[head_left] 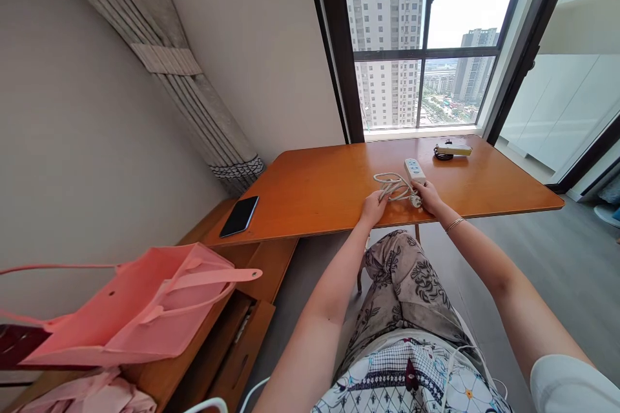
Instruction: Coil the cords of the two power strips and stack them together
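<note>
A white power strip lies on the orange-brown wooden table, its socket face up. Its pale cord is loosely coiled to the left of it. My left hand is closed on the near left side of the coil, at the table's front edge. At the lower end of the strip, my right hand has its fingers closed. The cord's plug sits right beside those fingers; exactly how they grip is partly hidden.
On the wooden table, a black phone lies left and another power strip with a dark cord lies back right. A pink bag stands at lower left, above an open drawer. Behind the table is a window.
</note>
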The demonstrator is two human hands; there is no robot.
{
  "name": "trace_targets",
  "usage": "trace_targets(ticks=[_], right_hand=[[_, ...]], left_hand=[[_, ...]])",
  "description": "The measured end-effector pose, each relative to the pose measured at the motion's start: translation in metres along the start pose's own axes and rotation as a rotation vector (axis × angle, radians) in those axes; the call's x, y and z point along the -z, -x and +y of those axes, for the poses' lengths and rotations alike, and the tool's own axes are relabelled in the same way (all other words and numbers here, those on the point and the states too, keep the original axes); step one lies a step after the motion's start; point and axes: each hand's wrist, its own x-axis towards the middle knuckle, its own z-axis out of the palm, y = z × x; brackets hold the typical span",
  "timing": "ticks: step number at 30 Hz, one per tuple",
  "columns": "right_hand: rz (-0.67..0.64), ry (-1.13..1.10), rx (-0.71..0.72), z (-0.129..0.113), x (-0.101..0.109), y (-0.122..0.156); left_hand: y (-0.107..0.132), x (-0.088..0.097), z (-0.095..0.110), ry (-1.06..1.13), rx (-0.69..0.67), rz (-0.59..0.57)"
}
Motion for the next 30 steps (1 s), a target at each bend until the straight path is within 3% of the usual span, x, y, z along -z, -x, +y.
trace_targets(ticks=[7, 10, 21, 30], right_hand=[[0.072, -0.1, 0.014, -0.006, 0.016, -0.007], [0.142, -0.134, 0.041, -0.01, 0.028, -0.011], [0.493, -0.102, 0.155, -0.033, 0.104, -0.026], [0.785, 0.07, 0.248, -0.055, 0.184, -0.027]], left_hand=[[-0.012, -0.003, -0.025, 0.599, 0.339, 0.385], [-0.015, 0.0, -0.034, 0.76, 0.406, 0.504], [-0.015, 0.023, -0.046, 1.002, 0.457, 0.52], [-0.014, 0.086, -0.064, 1.005, 0.554, 0.614]])
